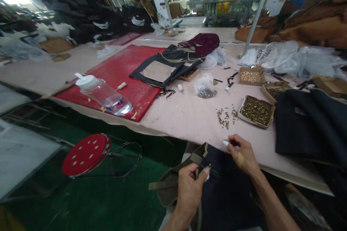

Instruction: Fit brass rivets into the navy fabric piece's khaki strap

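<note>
Nearby, rivet box point(256, 112), apparently, red stool point(86, 153)

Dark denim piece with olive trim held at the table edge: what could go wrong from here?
1. The dark denim piece with olive trim hangs off the table's edge; it may slide into the lap if the left hand or right hand loosens.
2. Loose small brass studs lie scattered near the open cardboard box of studs; dragging fabric could sweep them off.

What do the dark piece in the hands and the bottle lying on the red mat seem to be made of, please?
Dark piece: looks like woven cloth, matte navy, with olive webbing trim; it folds softly.
Bottle: apparently clear glossy plastic, see-through with highlights, white cap.
</note>
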Demonstrator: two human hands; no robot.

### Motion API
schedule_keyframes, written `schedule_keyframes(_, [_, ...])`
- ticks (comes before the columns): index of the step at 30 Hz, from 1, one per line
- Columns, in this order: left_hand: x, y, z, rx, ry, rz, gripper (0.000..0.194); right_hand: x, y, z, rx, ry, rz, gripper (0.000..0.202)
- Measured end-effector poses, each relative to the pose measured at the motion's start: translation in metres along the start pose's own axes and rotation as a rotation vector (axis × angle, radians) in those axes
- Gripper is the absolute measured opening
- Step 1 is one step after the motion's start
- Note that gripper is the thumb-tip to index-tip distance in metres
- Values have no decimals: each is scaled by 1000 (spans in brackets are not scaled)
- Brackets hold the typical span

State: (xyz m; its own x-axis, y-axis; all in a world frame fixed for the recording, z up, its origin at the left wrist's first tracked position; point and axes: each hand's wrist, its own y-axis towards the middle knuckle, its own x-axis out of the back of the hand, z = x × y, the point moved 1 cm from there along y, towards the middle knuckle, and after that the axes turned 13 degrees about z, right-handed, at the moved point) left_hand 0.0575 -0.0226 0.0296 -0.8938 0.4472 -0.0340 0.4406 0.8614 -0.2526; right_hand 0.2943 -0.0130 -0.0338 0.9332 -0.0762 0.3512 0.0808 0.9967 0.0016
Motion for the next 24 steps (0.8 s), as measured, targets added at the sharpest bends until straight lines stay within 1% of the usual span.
schedule_keyframes(1, [2, 0, 2, 0, -9, -13, 31, 7, 12, -12, -24, -107, -109, 24])
schedule_keyframes(2, [4, -1, 5, 3, -14, -21, 32, 13, 23, -22, -56, -209, -185, 25])
schedule_keyframes(3, [7, -1, 8, 10, -12, -27, 31, 17, 33, -30, -92, -297, -221, 26])
schedule_keyframes(4, [10, -2, 12, 17, -5, -34, 30, 19, 43, -37, -125, -370, -230, 26])
schedule_keyframes(6, [15, -3, 18, 30, 6, -48, 29, 18, 57, -42, -163, -505, -206, 24])
schedule_keyframes(9, [19, -6, 22, 35, -19, -56, 31, 10, 69, -40, -168, -691, -190, 17])
schedule_keyframes(12, [20, -10, 21, 31, -74, -51, 34, 7, 70, -38, -209, -763, -161, 15])
schedule_keyframes(15, [21, -14, 19, 50, -163, -23, 37, 13, 68, -40, -359, -748, -120, 16])
schedule_keyframes(17, [22, -16, 18, 61, -230, -6, 37, 19, 66, -41, -448, -730, -135, 19])
schedule_keyframes(18, [22, -17, 18, 60, -256, -8, 37, 20, 65, -40, -468, -725, -150, 21])
schedule_keyframes(20, [23, -18, 17, 59, -286, -43, 36, 20, 62, -36, -467, -733, -171, 25])
schedule_keyframes(24, [25, -21, 20, 74, -351, -120, 31, 10, 55, -28, -434, -776, -200, 31])
